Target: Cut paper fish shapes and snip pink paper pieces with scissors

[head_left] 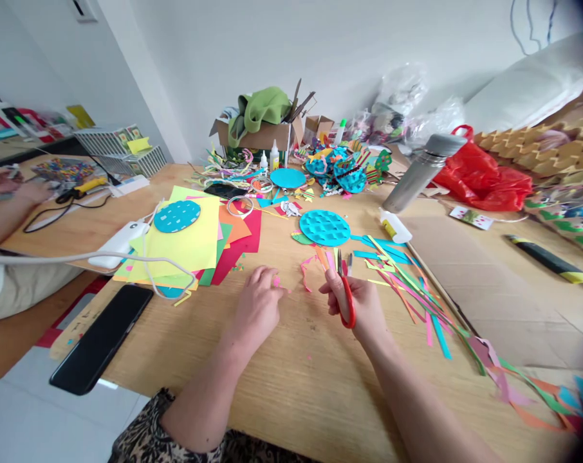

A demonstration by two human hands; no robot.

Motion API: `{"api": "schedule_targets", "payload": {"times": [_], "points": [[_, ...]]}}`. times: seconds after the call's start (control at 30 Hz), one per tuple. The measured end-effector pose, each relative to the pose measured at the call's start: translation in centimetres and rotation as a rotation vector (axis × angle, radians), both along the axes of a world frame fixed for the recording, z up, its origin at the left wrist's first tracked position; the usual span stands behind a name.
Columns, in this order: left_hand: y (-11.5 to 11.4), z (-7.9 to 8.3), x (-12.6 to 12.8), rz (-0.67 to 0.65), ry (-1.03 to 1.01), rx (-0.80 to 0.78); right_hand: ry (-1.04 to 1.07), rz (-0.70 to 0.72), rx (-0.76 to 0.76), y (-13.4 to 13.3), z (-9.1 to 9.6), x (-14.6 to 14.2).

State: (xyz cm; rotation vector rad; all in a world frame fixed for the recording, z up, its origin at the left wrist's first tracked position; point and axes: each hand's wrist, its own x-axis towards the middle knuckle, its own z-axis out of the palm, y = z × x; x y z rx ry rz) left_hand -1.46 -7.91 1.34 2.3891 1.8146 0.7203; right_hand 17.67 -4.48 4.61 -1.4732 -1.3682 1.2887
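My right hand (pixel 363 305) is closed around red-handled scissors (pixel 348 307), whose blades point away from me. Orange paper strips (pixel 326 258) lie just beyond its fingertips. Left of it, my left hand (pixel 257 305) hovers low over the wooden table with bent fingers, and a small pink paper piece (pixel 277 281) shows between finger and thumb. A thin, curled pink paper scrap (pixel 307 273) lies between the two hands. Farther off sits a blue paper disc (pixel 324 227) with a raised woven pattern. Cut coloured strips (pixel 417 289) are scattered right of the scissors.
Coloured paper sheets (pixel 195 238), a spotted blue disc (pixel 177 217), a power strip (pixel 118 244) and a black phone (pixel 101 337) lie left. At right are a steel bottle (pixel 417 177), cardboard (pixel 479 276) and a utility knife (pixel 552 258). Another person's hands (pixel 18 190) are far left.
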Motion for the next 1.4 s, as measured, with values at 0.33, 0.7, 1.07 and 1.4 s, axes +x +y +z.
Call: {"api": "schedule_targets", "payload": {"times": [0.33,0.7,1.07,1.4], "points": [[0.6,-0.6,-1.0,0.048,-0.111,0.05,-0.011,-0.011,0.059,-0.1,0.0,0.0],[-0.5,1.3,0.1,-0.287,-0.381,-0.274,0.025,-0.051,0.072,0.0,-0.3,0.1],[1.0,0.0,0.1,0.015,-0.619,-0.101,0.049,-0.224,0.267,-0.1,-0.3,0.4],[2.5,0.8,4.1,-0.137,0.113,-0.051,0.083,-0.28,0.323,0.5,-1.2,1.0]]}}
